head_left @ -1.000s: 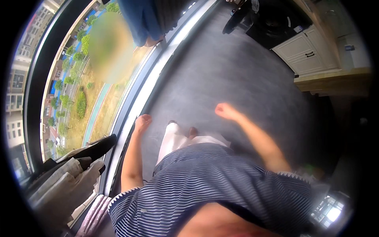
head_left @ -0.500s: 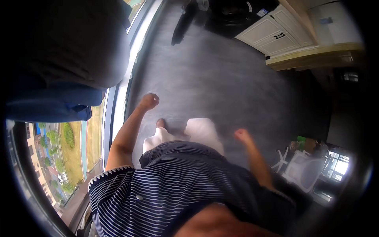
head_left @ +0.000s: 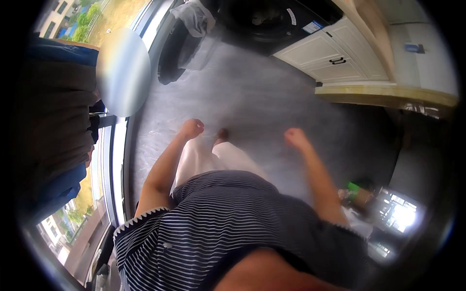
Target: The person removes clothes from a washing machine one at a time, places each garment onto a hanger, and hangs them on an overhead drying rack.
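Observation:
My left hand [head_left: 192,128] hangs in front of my body above the grey floor [head_left: 233,92], its fingers curled in and nothing visible in them. On the other side, my right hand [head_left: 295,138] is also loosely closed, slightly blurred, with nothing visible in it. Neither hand touches anything. Below them show my pale trousers [head_left: 238,157] and one brown shoe [head_left: 222,135]. Ahead of my left hand stands a black bin-like container [head_left: 171,63] with a whitish bag or cloth [head_left: 194,18] over its top.
A black front-loading washing machine [head_left: 257,36] stands ahead, beside a white cabinet [head_left: 335,53] with dark handles. A wooden-edged counter [head_left: 359,95] juts out on the right. Dark and blue clothes [head_left: 63,92] hang by the window on the left. A cardboard box [head_left: 359,196] lies lower right.
I have moved forward; the container, washing machine and cabinet appear nearer. The hanging clothes have slid back along my left. My right hand has swung forward, and my other foot now leads.

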Available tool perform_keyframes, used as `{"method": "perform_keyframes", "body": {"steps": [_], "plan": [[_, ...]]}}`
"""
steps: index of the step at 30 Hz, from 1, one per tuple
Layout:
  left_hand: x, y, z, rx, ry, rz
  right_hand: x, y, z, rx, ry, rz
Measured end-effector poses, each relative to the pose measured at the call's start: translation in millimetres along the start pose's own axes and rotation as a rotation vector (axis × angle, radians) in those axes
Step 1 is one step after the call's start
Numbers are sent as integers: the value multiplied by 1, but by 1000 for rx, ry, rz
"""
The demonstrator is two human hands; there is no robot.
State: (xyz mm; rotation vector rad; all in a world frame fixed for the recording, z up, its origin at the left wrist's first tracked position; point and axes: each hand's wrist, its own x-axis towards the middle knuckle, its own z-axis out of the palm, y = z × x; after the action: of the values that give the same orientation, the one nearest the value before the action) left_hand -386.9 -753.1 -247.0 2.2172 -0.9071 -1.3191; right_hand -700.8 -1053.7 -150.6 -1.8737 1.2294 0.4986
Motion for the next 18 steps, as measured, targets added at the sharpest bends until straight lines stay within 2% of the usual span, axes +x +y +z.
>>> {"method": "perform_keyframes", "body": {"steps": [2, 5, 8, 11, 15, 18], "plan": [[11, 35, -13, -87, 14, -32, 44, -41, -39, -62, 4, 19], [30, 42, -24, -126, 49, -37, 101, -97, -55, -157, 9, -50], [74, 37, -34, -87, 5, -121, 167, -130, -67, -290, 29, -266], [106, 35, -40, -82, -58, -217, 202, -178, -75, -312, -39, -330], [126, 53, -44, -185, 61, -251, 265, -194, -89, -366, -141, -233], [131, 48, -30, -378, 35, -353, 295, -227, -89, -668, -144, -376]]}}
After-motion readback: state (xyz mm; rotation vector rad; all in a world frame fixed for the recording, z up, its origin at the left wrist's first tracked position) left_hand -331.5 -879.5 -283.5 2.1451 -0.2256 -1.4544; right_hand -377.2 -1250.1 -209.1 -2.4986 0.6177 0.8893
